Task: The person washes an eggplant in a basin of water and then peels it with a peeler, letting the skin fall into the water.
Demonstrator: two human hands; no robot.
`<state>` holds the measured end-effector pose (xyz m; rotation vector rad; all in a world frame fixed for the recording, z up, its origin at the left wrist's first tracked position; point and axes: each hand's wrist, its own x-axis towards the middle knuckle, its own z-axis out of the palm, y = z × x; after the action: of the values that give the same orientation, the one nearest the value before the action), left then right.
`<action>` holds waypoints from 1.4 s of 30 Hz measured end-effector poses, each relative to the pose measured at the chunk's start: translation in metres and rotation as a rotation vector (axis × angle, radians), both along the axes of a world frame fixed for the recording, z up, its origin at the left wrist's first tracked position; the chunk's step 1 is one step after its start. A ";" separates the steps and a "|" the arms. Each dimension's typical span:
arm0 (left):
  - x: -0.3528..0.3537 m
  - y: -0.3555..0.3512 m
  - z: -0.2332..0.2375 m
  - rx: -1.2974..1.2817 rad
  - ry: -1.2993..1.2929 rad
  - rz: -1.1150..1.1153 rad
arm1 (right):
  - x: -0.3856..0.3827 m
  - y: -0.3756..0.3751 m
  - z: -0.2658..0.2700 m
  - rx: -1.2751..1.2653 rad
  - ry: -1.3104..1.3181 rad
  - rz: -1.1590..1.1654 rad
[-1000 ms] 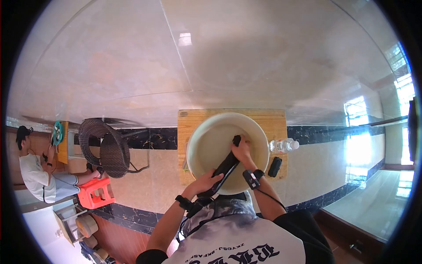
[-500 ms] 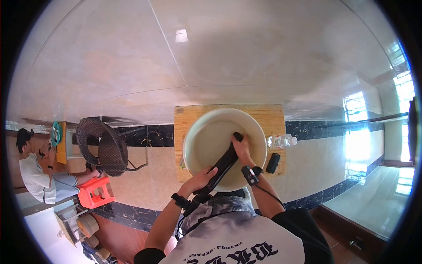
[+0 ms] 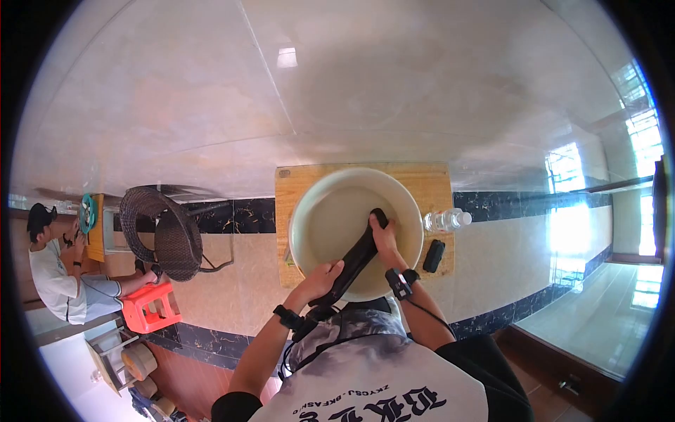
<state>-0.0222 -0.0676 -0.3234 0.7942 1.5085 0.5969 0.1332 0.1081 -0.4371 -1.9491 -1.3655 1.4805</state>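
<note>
A long, dark, glossy eggplant [image 3: 357,261] slants across a large pale basin [image 3: 299,211]. My left hand [image 3: 320,280] is wrapped round its lower part near the basin's front rim. Higher up, my right hand [image 3: 383,235] grips the narrower top end, thumb along it. Cloudy-looking water [image 3: 334,225] seems to lie in the basin below. The eggplant's lowest tip reaches over the rim close to my shirt.
The basin stands on a wooden table [image 3: 287,186]. Right of it are a clear plastic bottle [image 3: 448,220] and a small black case [image 3: 434,256]. To the left are a wicker chair [image 3: 179,246], a red stool [image 3: 151,308] and another person [image 3: 56,278] sitting at a table.
The view has shifted slightly, moving the basin and table a little up and left. Both hands keep their hold on the eggplant, which has barely turned.
</note>
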 end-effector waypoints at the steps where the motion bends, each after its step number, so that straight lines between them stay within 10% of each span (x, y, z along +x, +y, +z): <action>1: -0.001 -0.001 -0.004 0.007 -0.001 0.012 | 0.000 -0.008 -0.001 0.059 -0.025 0.046; 42: 0.027 0.010 -0.010 0.074 0.237 -0.010 | -0.006 -0.052 0.037 -0.031 0.069 -0.059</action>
<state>0.0049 -0.0581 -0.3332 0.9557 1.7049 0.5690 0.1273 0.0563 -0.3999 -1.9215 -1.2529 1.5354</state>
